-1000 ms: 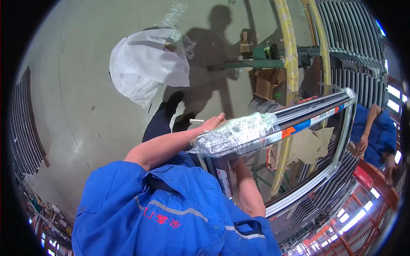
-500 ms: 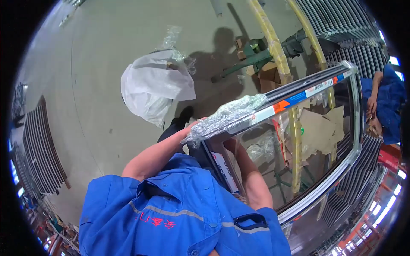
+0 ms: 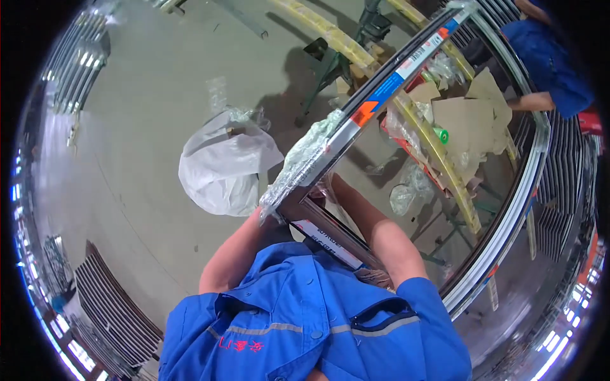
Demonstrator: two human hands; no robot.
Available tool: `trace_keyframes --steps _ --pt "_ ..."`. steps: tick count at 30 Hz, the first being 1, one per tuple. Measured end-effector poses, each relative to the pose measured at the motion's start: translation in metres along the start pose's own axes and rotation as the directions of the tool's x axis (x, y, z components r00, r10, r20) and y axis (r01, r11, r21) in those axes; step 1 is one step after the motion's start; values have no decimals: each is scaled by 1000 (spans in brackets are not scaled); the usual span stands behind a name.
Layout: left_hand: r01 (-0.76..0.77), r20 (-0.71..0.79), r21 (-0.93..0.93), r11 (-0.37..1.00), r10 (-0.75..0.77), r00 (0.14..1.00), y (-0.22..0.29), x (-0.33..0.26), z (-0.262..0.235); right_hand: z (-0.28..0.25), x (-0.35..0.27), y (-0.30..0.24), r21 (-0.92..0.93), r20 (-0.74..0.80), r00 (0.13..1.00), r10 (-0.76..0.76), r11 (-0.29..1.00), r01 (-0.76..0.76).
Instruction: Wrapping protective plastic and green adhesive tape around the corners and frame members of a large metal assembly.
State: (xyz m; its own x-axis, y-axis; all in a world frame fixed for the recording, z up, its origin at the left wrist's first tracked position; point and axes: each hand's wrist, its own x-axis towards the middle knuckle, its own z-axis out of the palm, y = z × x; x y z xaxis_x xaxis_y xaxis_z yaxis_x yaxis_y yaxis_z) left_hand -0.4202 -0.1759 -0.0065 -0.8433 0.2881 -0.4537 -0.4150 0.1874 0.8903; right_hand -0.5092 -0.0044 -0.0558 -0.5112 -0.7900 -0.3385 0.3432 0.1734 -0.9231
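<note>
A large window frame [image 3: 297,206] with dark brown and silver edges stretches from my body to the upper right. Blue, white and orange printed tape runs along its long side. Crumpled clear plastic wrap [image 3: 308,149] covers its near left corner. My left hand [image 3: 262,214] grips that corner from outside, its fingers mostly hidden by the wrap and frame. On the inner side of the near rail, my right hand [image 3: 323,188] holds the same corner area, partly hidden. Whether glass fills the frame, I cannot tell.
A co-worker in blue [image 3: 549,66] reaches an arm to the frame's far side. Beneath it are yellow-wrapped rails [image 3: 438,146], cardboard pieces [image 3: 467,117] and a green metal stand [image 3: 327,73]. A white covered bundle [image 3: 222,162] sits on the floor; stacked profiles [image 3: 114,305] lie at left.
The frame's far end has swung upward and to the left in the view, and the co-worker appears higher. Both my hands stay at the near corner.
</note>
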Motion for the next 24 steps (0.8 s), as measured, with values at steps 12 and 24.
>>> trace_keyframes --steps 12,24 --pt "-398 -91 389 831 465 881 3 -19 -18 -5 5 20 445 -66 977 201 882 -151" --pt "-114 -21 147 983 118 993 -111 -22 -20 -32 29 110 -572 172 804 -569 607 552"
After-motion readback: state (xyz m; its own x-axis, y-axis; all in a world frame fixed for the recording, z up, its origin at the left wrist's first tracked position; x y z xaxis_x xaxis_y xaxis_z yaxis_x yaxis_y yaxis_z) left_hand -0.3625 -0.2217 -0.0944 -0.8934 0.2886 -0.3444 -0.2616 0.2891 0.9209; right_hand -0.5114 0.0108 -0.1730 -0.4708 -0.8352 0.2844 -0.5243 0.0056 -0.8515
